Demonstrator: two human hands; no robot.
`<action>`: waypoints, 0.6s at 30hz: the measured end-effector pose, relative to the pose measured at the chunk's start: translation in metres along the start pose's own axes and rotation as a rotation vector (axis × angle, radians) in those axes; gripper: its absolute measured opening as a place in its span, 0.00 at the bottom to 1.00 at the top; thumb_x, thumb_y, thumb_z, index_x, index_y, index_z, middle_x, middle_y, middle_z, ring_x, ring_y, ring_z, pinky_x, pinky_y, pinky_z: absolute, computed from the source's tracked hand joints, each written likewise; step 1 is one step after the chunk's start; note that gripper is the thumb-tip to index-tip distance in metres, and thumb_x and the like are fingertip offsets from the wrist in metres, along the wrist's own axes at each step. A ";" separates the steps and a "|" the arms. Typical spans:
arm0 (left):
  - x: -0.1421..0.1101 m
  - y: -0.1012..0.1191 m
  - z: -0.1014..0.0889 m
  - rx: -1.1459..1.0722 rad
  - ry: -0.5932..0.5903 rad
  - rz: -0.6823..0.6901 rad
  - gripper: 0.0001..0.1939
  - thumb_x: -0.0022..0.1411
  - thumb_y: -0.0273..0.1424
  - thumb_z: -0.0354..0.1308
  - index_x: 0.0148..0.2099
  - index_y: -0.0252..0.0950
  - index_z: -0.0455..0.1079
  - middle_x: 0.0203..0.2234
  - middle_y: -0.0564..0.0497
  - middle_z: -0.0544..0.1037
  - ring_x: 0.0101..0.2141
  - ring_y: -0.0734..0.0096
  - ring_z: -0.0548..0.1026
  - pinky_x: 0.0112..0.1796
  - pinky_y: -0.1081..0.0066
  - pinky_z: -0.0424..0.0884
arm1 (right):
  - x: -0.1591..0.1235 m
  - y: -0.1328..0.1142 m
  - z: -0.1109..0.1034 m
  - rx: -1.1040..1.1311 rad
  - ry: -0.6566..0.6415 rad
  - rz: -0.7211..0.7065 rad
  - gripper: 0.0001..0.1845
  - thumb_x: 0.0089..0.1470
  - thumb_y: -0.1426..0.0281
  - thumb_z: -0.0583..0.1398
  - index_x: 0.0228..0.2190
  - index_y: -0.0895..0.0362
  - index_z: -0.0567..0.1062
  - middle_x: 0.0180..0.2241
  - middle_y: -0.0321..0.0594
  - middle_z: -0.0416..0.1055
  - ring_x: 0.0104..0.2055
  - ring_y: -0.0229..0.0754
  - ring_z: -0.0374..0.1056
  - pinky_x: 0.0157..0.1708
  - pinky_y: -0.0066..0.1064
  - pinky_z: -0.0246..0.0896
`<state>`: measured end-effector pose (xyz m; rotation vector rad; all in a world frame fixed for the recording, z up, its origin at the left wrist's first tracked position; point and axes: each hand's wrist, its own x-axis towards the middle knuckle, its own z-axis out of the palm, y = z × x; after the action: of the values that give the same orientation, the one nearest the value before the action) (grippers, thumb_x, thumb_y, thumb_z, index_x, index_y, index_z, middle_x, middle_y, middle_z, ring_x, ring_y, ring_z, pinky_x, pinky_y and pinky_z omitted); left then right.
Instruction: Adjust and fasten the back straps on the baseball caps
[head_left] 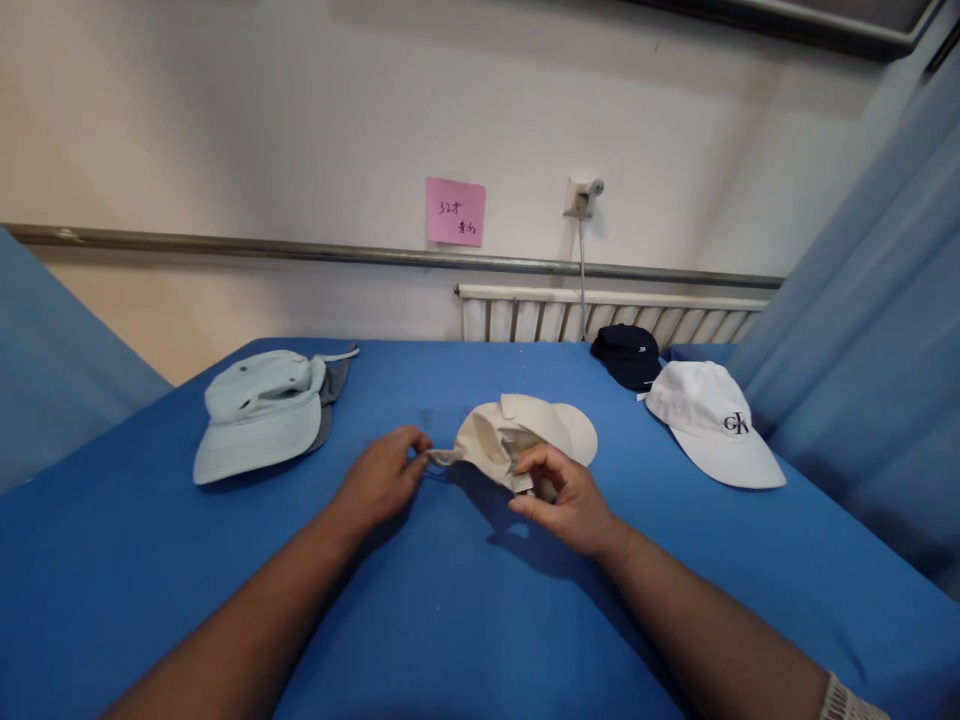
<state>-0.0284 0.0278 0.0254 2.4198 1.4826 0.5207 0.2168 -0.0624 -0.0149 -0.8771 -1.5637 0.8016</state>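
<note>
A cream baseball cap lies tilted on its side in the middle of the blue-covered table, its brim pointing right and its inside partly facing me. From its left side runs a thin strap, and my left hand pinches the end of it. My right hand is at the cap's near edge, thumb and fingers curved around the rim beside a small white label. The right fingertips partly cover the cap's opening.
On the left, a pale blue cap overlaps a grey cap. A white cap with black letters and a navy cap lie at the right. Behind the table are a radiator and a metal rail; blue curtains hang at both sides.
</note>
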 end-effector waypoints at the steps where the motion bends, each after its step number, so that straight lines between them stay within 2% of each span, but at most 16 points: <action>1: 0.003 -0.007 -0.003 0.083 0.024 -0.066 0.08 0.61 0.33 0.50 0.37 0.38 0.69 0.37 0.45 0.78 0.39 0.57 0.74 0.40 0.64 0.66 | -0.001 -0.001 -0.001 -0.028 -0.027 -0.007 0.15 0.47 0.65 0.68 0.37 0.54 0.73 0.33 0.38 0.72 0.34 0.40 0.68 0.36 0.32 0.64; 3: 0.007 -0.017 -0.008 0.190 0.061 -0.167 0.09 0.59 0.32 0.51 0.40 0.37 0.70 0.38 0.42 0.78 0.41 0.53 0.75 0.39 0.64 0.66 | 0.000 0.001 -0.005 -0.072 0.030 -0.014 0.12 0.51 0.64 0.65 0.38 0.54 0.74 0.33 0.39 0.74 0.33 0.39 0.69 0.35 0.32 0.65; 4: 0.008 -0.020 -0.010 0.206 0.081 -0.199 0.11 0.58 0.31 0.51 0.42 0.36 0.70 0.41 0.40 0.78 0.43 0.53 0.75 0.40 0.64 0.67 | 0.001 0.006 -0.009 -0.092 0.127 -0.007 0.10 0.54 0.64 0.62 0.37 0.55 0.74 0.33 0.39 0.74 0.32 0.39 0.69 0.35 0.31 0.65; 6: 0.009 -0.020 -0.011 0.178 0.108 -0.235 0.15 0.56 0.28 0.51 0.46 0.35 0.69 0.44 0.39 0.78 0.45 0.53 0.75 0.40 0.65 0.67 | 0.008 0.019 -0.021 -0.174 0.426 0.040 0.10 0.56 0.63 0.59 0.38 0.55 0.74 0.35 0.41 0.74 0.36 0.41 0.70 0.39 0.33 0.65; 7: 0.008 -0.018 -0.011 0.149 0.108 -0.241 0.15 0.56 0.28 0.51 0.47 0.35 0.69 0.44 0.39 0.78 0.44 0.53 0.76 0.39 0.65 0.67 | 0.012 0.028 -0.030 -0.227 0.527 0.110 0.12 0.55 0.63 0.59 0.39 0.55 0.74 0.38 0.42 0.74 0.39 0.43 0.70 0.42 0.35 0.64; 8: 0.007 -0.015 -0.009 0.112 0.084 -0.241 0.14 0.57 0.28 0.51 0.45 0.35 0.70 0.41 0.40 0.79 0.41 0.53 0.77 0.37 0.64 0.68 | 0.016 0.038 -0.040 -0.281 0.565 0.223 0.15 0.53 0.62 0.60 0.41 0.56 0.73 0.43 0.45 0.74 0.44 0.46 0.69 0.46 0.38 0.63; 10: 0.004 -0.006 -0.002 -0.020 -0.021 -0.241 0.10 0.57 0.31 0.51 0.39 0.36 0.72 0.32 0.43 0.80 0.32 0.55 0.78 0.33 0.64 0.68 | 0.025 0.056 -0.061 -0.325 0.660 0.500 0.21 0.46 0.64 0.64 0.43 0.58 0.73 0.49 0.50 0.71 0.54 0.52 0.64 0.55 0.42 0.56; 12: 0.001 0.006 0.010 -0.271 -0.121 -0.258 0.08 0.57 0.33 0.54 0.37 0.35 0.72 0.25 0.47 0.79 0.28 0.57 0.77 0.30 0.65 0.69 | 0.030 0.070 -0.077 -0.296 0.689 0.587 0.26 0.43 0.65 0.66 0.45 0.61 0.72 0.52 0.56 0.69 0.59 0.57 0.61 0.58 0.44 0.53; 14: -0.002 0.017 0.022 -0.630 -0.118 -0.305 0.14 0.53 0.32 0.61 0.43 0.35 0.71 0.26 0.48 0.80 0.31 0.58 0.78 0.32 0.66 0.71 | 0.031 0.076 -0.084 -0.229 0.694 0.635 0.28 0.44 0.65 0.66 0.47 0.61 0.71 0.51 0.55 0.70 0.58 0.57 0.62 0.56 0.43 0.57; 16: -0.004 0.026 0.031 -1.048 -0.077 -0.365 0.24 0.50 0.27 0.65 0.51 0.35 0.68 0.34 0.46 0.82 0.36 0.60 0.80 0.36 0.68 0.74 | 0.030 0.076 -0.082 -0.118 0.661 0.682 0.26 0.46 0.65 0.66 0.47 0.61 0.71 0.45 0.52 0.74 0.51 0.54 0.69 0.48 0.41 0.65; 18: -0.005 0.031 0.033 -1.402 -0.118 -0.429 0.25 0.51 0.23 0.64 0.52 0.33 0.68 0.38 0.44 0.81 0.38 0.62 0.80 0.39 0.68 0.75 | 0.027 0.072 -0.075 0.034 0.581 0.717 0.19 0.49 0.65 0.65 0.42 0.61 0.74 0.36 0.49 0.77 0.40 0.51 0.74 0.37 0.38 0.70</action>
<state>0.0086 0.0086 0.0066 0.9956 0.9377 0.8704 0.2964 -0.0003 -0.0522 -1.5185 -0.7107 0.9445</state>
